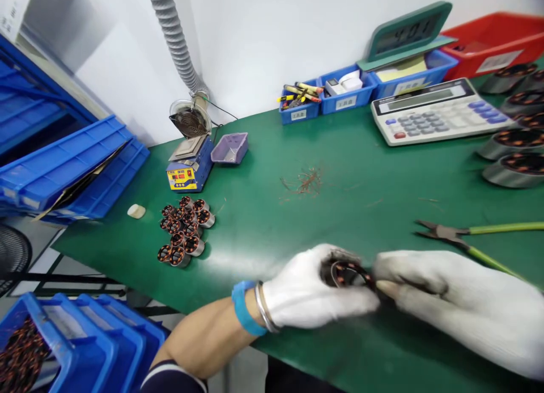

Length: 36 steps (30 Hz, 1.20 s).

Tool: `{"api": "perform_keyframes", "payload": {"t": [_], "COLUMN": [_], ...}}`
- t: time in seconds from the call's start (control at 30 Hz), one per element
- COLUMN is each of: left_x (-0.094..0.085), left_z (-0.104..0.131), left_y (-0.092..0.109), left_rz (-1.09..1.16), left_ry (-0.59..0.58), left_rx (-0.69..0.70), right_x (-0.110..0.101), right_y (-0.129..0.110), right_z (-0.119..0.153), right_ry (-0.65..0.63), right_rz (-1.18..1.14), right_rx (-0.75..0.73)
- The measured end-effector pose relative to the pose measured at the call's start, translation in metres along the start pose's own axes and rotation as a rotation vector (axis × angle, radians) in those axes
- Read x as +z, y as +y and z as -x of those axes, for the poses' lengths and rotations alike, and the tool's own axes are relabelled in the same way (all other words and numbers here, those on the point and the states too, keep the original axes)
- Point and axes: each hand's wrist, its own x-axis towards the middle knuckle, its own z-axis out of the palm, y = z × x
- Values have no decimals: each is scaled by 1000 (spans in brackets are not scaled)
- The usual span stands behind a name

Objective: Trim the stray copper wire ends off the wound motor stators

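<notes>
My left hand (304, 294), in a white glove, is wrapped round a motor stator (351, 273), a ring with dark windings and copper ends, just above the table's near edge. Its open face tilts up, while the glove covers much of its outer wall. At the stator's right side, my gloved right hand (454, 302) has thumb and fingertips pressed together; whatever they pinch is hidden and blurred. Beyond the right hand lie green-handled cutting pliers (450, 232), jaws pointing left. Snipped copper wire ends (309, 180) are scattered farther back.
Several stators (182, 229) cluster at left; more metal-rimmed ones (516, 169) stand right. Behind are a solder pot (190, 163), a purple tray (230, 148), a calculator (442, 112), blue boxes (300, 114) and a red bin (497, 42). Blue bins (97, 339) hang below left.
</notes>
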Motion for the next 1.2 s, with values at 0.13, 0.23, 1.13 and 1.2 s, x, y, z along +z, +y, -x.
{"api": "perform_keyframes", "payload": {"t": [0.13, 0.23, 1.13, 1.2], "left_x": [-2, -2, -4, -6], "left_z": [1, -4, -17, -17], "left_y": [5, 6, 7, 5], "left_rz": [58, 203, -1019, -1007], "left_ry": [290, -18, 148, 191], "left_rx": [299, -102, 227, 199], "right_x": [-3, -5, -32, -32], "right_y": [-1, -6, 7, 1], "right_z": [-1, -1, -12, -13], "right_ry": [-55, -26, 112, 288], "right_rz": [-7, 38, 427, 517], "right_rx": [50, 9, -27, -278]}}
